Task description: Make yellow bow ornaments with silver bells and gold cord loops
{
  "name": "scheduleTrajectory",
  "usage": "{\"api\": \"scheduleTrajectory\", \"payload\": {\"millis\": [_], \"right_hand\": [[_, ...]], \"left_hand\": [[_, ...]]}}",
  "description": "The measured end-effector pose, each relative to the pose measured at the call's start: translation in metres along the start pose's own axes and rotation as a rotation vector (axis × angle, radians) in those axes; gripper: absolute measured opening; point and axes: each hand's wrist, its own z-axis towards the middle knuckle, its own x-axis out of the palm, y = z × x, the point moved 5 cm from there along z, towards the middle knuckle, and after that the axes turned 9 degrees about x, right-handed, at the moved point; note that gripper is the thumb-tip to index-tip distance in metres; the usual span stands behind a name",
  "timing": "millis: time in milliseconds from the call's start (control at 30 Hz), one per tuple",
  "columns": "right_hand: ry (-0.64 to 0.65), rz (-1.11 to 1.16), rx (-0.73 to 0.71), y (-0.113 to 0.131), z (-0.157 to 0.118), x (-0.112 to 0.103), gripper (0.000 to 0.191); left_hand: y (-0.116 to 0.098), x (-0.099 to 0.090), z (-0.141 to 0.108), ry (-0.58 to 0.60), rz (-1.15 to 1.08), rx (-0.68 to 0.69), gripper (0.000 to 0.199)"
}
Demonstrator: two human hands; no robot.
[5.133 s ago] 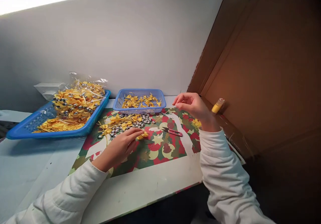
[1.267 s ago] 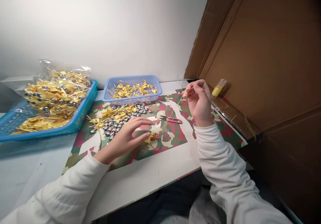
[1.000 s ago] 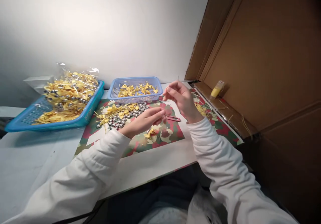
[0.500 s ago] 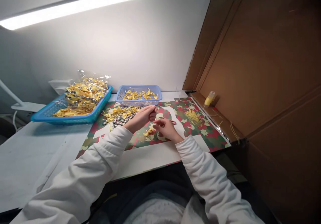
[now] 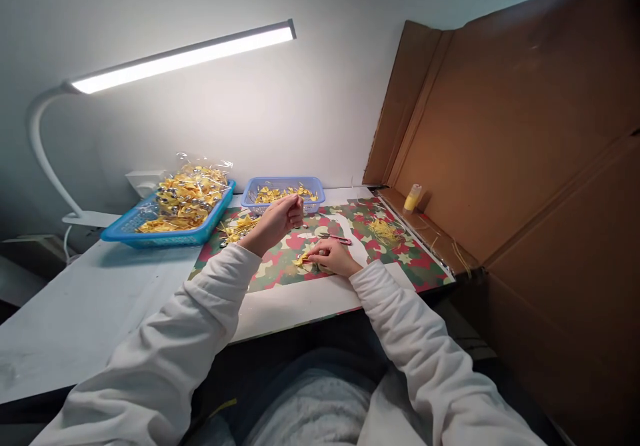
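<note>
My left hand (image 5: 281, 219) is raised above the camouflage-patterned sheet, its fingers curled together in a pinch; what they hold is too small to make out. Lower and to the right, my right hand (image 5: 334, 258) has thumb and fingers closed on a small yellow ribbon bow (image 5: 301, 260) lying on the sheet. Pink-handled snips (image 5: 336, 239) lie just beyond the right hand. Behind my left wrist is a pile of yellow ribbon bows with stems (image 5: 241, 227); the silver beads by it are mostly hidden by that hand.
A blue basket (image 5: 113, 231) at the left holds a clear bag of bows and silver beads (image 5: 193, 189). A smaller blue basket (image 5: 283, 182) of bows stands at the back. Yellow cords (image 5: 384, 231), a yellow bottle (image 5: 413, 198), a cardboard wall (image 5: 500, 133) and a lamp (image 5: 185, 58) surround the work.
My right hand has lowered to the bow on the sheet and closed on it. My left hand has moved away from the right hand, up and leftward. The camera view has shifted.
</note>
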Motion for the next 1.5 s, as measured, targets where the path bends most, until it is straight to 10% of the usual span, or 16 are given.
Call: {"api": "scheduleTrajectory", "payload": {"millis": [567,767,1067,1500], "right_hand": [[-0.063,-0.216,-0.105,0.012,-0.008,-0.006,0.018],[-0.113,-0.251,-0.12,0.01,-0.006,-0.006,0.013],[-0.158,-0.311,-0.126,0.004,-0.001,-0.004,0.012],[-0.225,-0.447,0.001,-0.004,0.001,-0.004,0.008]], "left_hand": [[0.011,-0.103,-0.069,-0.14,1.034,-0.118,0.029],[0.011,-0.081,-0.089,-0.182,1.422,0.093,0.025],[0.066,-0.033,-0.046,0.393,1.446,0.234,0.015],[0.067,-0.035,-0.049,0.362,1.418,0.231,0.022]]}}
